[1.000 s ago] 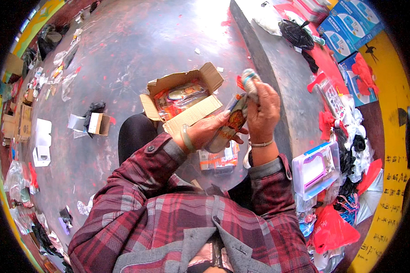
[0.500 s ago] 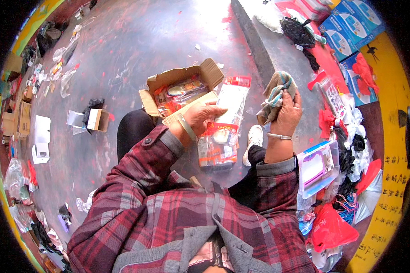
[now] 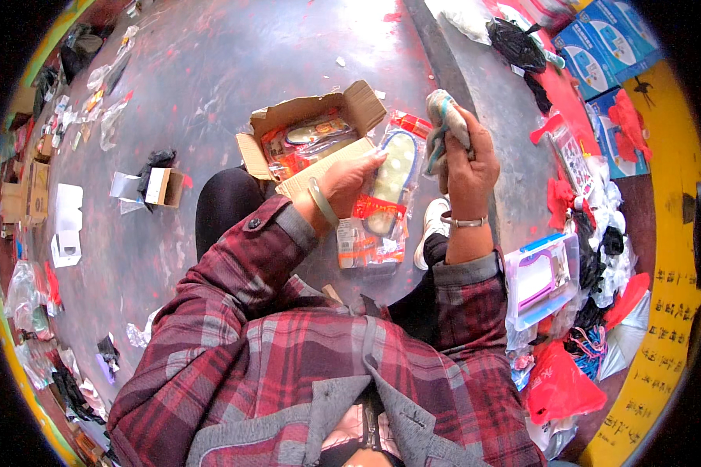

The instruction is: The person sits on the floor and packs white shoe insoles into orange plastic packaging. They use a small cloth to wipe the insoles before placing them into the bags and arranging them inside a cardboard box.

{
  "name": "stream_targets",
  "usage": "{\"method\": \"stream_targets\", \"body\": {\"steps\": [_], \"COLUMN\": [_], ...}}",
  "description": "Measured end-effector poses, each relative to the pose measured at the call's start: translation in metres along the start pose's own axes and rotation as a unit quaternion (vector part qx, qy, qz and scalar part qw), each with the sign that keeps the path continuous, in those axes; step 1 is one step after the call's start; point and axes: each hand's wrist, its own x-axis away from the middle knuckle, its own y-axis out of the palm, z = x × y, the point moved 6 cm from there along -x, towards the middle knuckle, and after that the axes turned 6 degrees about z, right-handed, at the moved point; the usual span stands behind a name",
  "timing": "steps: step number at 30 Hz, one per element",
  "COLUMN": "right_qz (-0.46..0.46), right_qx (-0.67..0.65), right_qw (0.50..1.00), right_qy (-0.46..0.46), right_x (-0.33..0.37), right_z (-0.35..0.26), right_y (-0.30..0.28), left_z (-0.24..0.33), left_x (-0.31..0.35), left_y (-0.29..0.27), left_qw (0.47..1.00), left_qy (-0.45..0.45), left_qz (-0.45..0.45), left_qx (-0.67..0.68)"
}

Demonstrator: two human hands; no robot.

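Observation:
My left hand (image 3: pixel 347 184) pinches the left edge of a clear plastic packet, which holds a pale green insole (image 3: pixel 394 167) with white dots and has a red printed band. Below it lies another red and orange packet (image 3: pixel 358 247), partly covered. My right hand (image 3: pixel 472 167) is closed around a bunched grey cloth (image 3: pixel 445 128) with bluish stripes, held up just right of the packet and apart from it. To the left, an open cardboard box (image 3: pixel 304 109) contains more packeted insoles (image 3: pixel 319 131).
On the right stand a clear plastic case (image 3: pixel 539 280) and red bags (image 3: pixel 562 389) among loose plastic. A small opened carton (image 3: pixel 163 187) and a white box (image 3: pixel 68 226) lie on the floor to the left. A dark raised strip (image 3: pixel 438 47) runs ahead.
My right hand has brought the cloth left and slightly up, closer to the packet. The packet's glare is gone, so the dotted insole shows. My left hand has moved slightly up.

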Motion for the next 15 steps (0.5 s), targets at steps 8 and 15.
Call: {"method": "stream_targets", "body": {"steps": [8, 15], "right_qz": [-0.303, -0.252], "right_qx": [0.142, 0.225], "right_qw": [0.900, 0.895], "right_qy": [-0.280, -0.291], "right_x": [0.064, 0.052], "right_z": [-0.072, -0.052], "right_y": [0.059, 0.055], "left_z": [0.024, 0.020], "left_x": [-0.004, 0.008], "left_y": [-0.006, 0.010], "left_qw": [0.990, 0.983], "left_qy": [-0.016, 0.017], "left_qz": [-0.057, -0.125], "left_qx": [0.132, 0.136]}}
